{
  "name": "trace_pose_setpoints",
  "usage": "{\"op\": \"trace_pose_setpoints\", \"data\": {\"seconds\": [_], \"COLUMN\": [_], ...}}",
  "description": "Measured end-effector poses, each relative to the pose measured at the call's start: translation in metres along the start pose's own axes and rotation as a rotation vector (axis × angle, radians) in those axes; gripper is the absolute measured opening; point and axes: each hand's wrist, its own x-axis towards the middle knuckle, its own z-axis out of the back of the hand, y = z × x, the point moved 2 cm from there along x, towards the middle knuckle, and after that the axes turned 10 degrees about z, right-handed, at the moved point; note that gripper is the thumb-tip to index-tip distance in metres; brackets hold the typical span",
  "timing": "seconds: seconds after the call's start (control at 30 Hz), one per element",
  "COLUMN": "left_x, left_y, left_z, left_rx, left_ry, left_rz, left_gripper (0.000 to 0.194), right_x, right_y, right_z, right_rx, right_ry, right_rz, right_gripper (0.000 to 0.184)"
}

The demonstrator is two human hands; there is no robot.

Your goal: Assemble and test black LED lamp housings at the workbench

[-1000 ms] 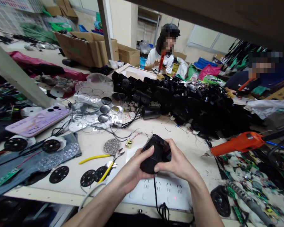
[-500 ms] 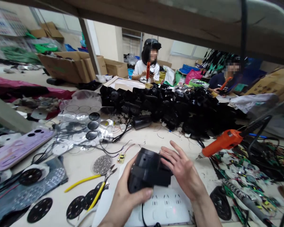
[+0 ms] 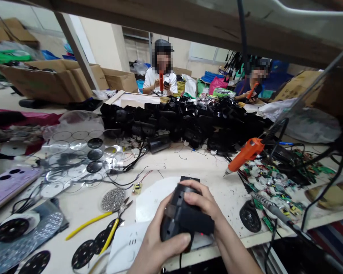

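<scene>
Both hands hold a black plastic housing [image 3: 175, 215] with screw holes, low in the middle of the view. My left hand [image 3: 156, 238] wraps its left side, thumb across the near edge. The fingers of my right hand [image 3: 207, 207] curl over its top and right side. Under the housing lies a white power strip [image 3: 127, 241], partly hidden, and a dark cord hangs below. To the left are cutting pliers [image 3: 118, 217] with yellow handles, a dish of small screws [image 3: 113, 199] and a small circuit board [image 3: 136, 188]. An orange electric screwdriver [image 3: 246, 154] hangs at right.
Black housings [image 3: 185, 121] are heaped across the back. Loose circuit boards [image 3: 274, 182] and a soldering iron [image 3: 271, 207] lie at right. Clear plastic discs [image 3: 74, 156] and a purple phone [image 3: 14, 186] are at left. Two people [image 3: 160, 80] sit beyond the heap; a shelf beam [image 3: 148, 32] crosses overhead.
My right hand, open with fingers spread before, has closed over the housing. The housing has turned and sits slightly lower. The view has swung to the right.
</scene>
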Motion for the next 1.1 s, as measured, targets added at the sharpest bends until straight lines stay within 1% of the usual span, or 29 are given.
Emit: {"op": "trace_pose_setpoints", "data": {"seconds": [0.07,0.13,0.2,0.27,0.33,0.43,0.5,0.53,0.6,0.67,0.77,0.93,1.1], "left_x": [0.000,0.001,0.002,0.003,0.005,0.007,0.008,0.008,0.007,0.007,0.005,0.001,0.001], "left_y": [-0.004,-0.006,-0.005,-0.003,-0.001,0.000,-0.003,-0.005,-0.007,-0.008,-0.009,-0.012,-0.006], "left_z": [-0.001,-0.002,-0.002,0.000,0.002,0.005,0.004,0.002,-0.001,-0.006,-0.011,-0.014,-0.016], "left_rx": [0.106,0.164,0.149,0.058,-0.102,-0.346,-0.447,-0.486,-0.546,-0.587,-0.609,-0.609,-0.604], "left_ry": [-0.108,-0.179,-0.196,-0.182,-0.140,-0.027,0.012,0.011,0.001,0.021,0.084,0.108,0.146], "left_rz": [-0.001,-0.008,-0.008,0.032,0.148,0.410,0.580,0.649,0.766,0.840,0.880,0.881,0.929], "left_gripper": [0.073,0.070,0.067,0.063,0.055,0.041,0.043,0.046,0.053,0.059,0.063,0.065,0.063], "right_x": [0.003,0.006,0.007,0.009,0.011,0.014,0.015,0.016,0.016,0.015,0.014,0.011,0.010], "right_y": [0.002,0.004,0.004,0.001,-0.003,-0.010,-0.013,-0.013,-0.012,-0.012,-0.013,-0.013,-0.010], "right_z": [-0.002,-0.005,-0.008,-0.007,-0.004,0.005,0.010,0.011,0.012,0.009,0.005,0.003,0.005], "right_rx": [-0.077,-0.115,-0.122,-0.138,-0.157,-0.136,-0.097,-0.076,-0.036,0.004,0.067,0.138,0.160], "right_ry": [-0.015,-0.014,-0.024,-0.033,-0.019,0.020,0.007,-0.013,-0.050,-0.054,-0.018,0.060,0.047], "right_rz": [0.009,0.012,0.008,0.011,0.010,0.013,0.060,0.104,0.210,0.307,0.393,0.452,0.489], "right_gripper": [0.038,0.038,0.038,0.037,0.040,0.056,0.064,0.063,0.058,0.053,0.049,0.043,0.042]}}
